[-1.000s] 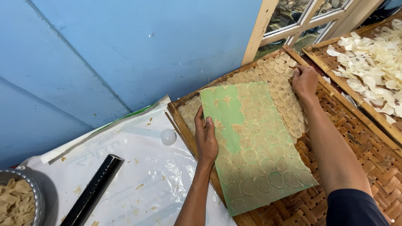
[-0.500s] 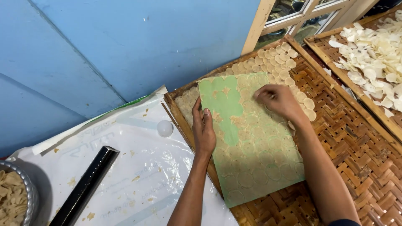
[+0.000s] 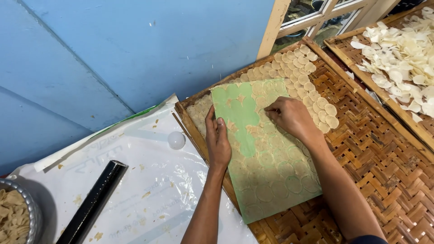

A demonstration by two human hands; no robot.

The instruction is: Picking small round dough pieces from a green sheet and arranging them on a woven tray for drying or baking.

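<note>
The green board [image 3: 266,153], covered with thin round dough discs, lies on the woven bamboo tray [image 3: 384,153]. The left hand [image 3: 218,142] presses flat on its left edge, fingers together. The right hand [image 3: 291,116] pinches at a disc near the far end.

black roller [image 3: 92,203] | metal bowl [image 3: 34,217] | white ball [image 3: 176,140] | second tray of pale chips [image 3: 398,54]

Green board [image 3: 239,113], pale dough rounds [image 3: 312,77], brown woven tray [image 3: 384,153], blue wall [image 3: 135,49].
</note>
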